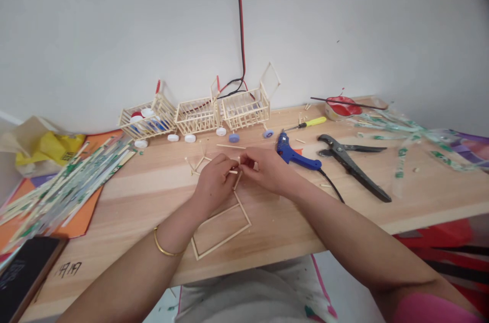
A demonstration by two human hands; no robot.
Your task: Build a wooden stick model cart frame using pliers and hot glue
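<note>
My left hand (pixel 214 184) is closed in a pinch on a short, thin wooden stick (pixel 233 172), whose end pokes out past the fingertips. Close against it, my right hand (pixel 265 170) also pinches a small wooden stick, mostly covered by the fingers. Below the hands, a rectangular frame of wooden sticks (pixel 225 239) lies flat on the table; whether it joins the held pieces is hidden. Behind my left hand stands a small joined stick piece (pixel 203 160). A loose stick (pixel 231 146) lies just beyond the fingertips.
Several stick-built carts (pixel 196 115) with bottle-cap wheels stand along the wall. To the right are a blue glue gun (pixel 301 158), a yellow-handled screwdriver (pixel 315 122), black pliers (pixel 357 172) and a red-filled bowl (pixel 344 107). Wrapped sticks (pixel 84 180) and a black phone-like box (pixel 28 272) lie left.
</note>
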